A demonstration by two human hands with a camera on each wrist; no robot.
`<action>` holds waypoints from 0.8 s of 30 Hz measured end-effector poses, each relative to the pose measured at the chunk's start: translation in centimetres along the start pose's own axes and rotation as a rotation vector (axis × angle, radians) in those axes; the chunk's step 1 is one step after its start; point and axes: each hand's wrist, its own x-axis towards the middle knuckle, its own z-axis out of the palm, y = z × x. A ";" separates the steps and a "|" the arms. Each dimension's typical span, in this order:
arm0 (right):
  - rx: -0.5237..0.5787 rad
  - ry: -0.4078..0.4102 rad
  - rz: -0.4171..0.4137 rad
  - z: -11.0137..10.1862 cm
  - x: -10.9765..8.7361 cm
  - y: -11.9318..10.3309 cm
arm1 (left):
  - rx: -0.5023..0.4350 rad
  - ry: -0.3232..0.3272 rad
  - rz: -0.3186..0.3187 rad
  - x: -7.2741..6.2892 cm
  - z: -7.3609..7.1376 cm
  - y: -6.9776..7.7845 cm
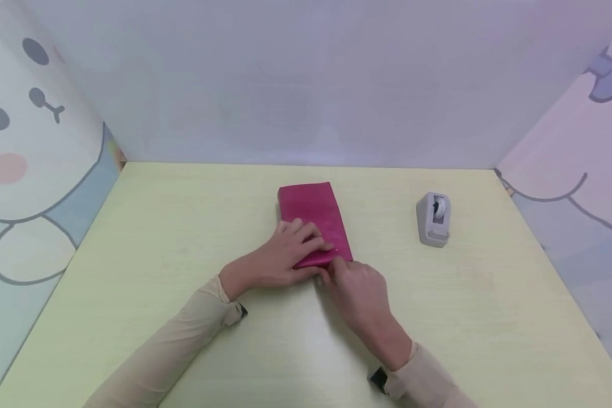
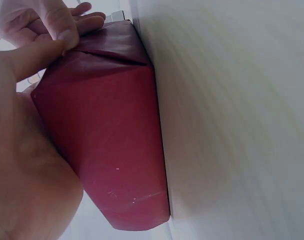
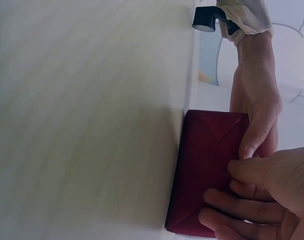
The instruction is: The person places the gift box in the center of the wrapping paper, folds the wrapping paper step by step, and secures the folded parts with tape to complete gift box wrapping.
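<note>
A box wrapped in dark pink paper (image 1: pixel 311 204) lies on the table, angled slightly, with its short end toward me. Across its top my left hand (image 1: pixel 293 255) rests with spread fingers, the thumb reaching to the near edge. Right beside that thumb, my right hand (image 1: pixel 359 292) pinches the paper at the near end, fingers bent. In the left wrist view, a paper flap (image 2: pixel 112 47) is folded over the box's end, leaving a thin dark gap along its edge. The right wrist view shows diagonal creases on the end face (image 3: pixel 207 145), with right fingertips against it.
A grey tape dispenser (image 1: pixel 434 218) with a roll in it stands to the right of the box. The pale yellow table (image 1: pixel 183 226) is bordered by a plain wall (image 1: pixel 306 85) behind and cartoon-printed panels on both sides.
</note>
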 end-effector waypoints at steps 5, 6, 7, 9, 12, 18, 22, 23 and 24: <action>-0.085 0.045 -0.080 -0.3 -0.4 1.7 | -0.015 -0.014 -0.021 0.3 0.0 0.3; -0.093 0.051 -0.079 -0.4 -0.5 2.0 | -0.023 -0.014 -0.028 0.3 0.0 0.3; -0.095 0.050 -0.071 -0.4 -0.6 2.4 | -0.033 -0.015 -0.034 0.3 0.0 0.4; -0.074 0.035 -0.036 -0.5 -0.7 2.9 | -0.044 -0.022 -0.045 0.3 0.0 0.4; -0.039 -0.005 0.004 -0.5 -0.7 3.1 | -0.038 -0.038 -0.056 0.2 -0.2 0.3; -0.022 -0.047 0.010 -0.5 -0.6 2.4 | -0.023 -0.028 -0.051 0.1 -0.2 0.3; -0.020 -0.044 0.047 -0.6 -0.1 1.8 | -0.015 -0.005 -0.038 0.1 0.0 0.2; -0.014 -0.048 0.060 -0.6 0.0 1.7 | -0.011 0.000 -0.036 0.1 0.0 0.2; -0.002 -0.055 0.068 -0.5 0.1 1.6 | -0.005 0.004 -0.034 0.1 0.0 0.2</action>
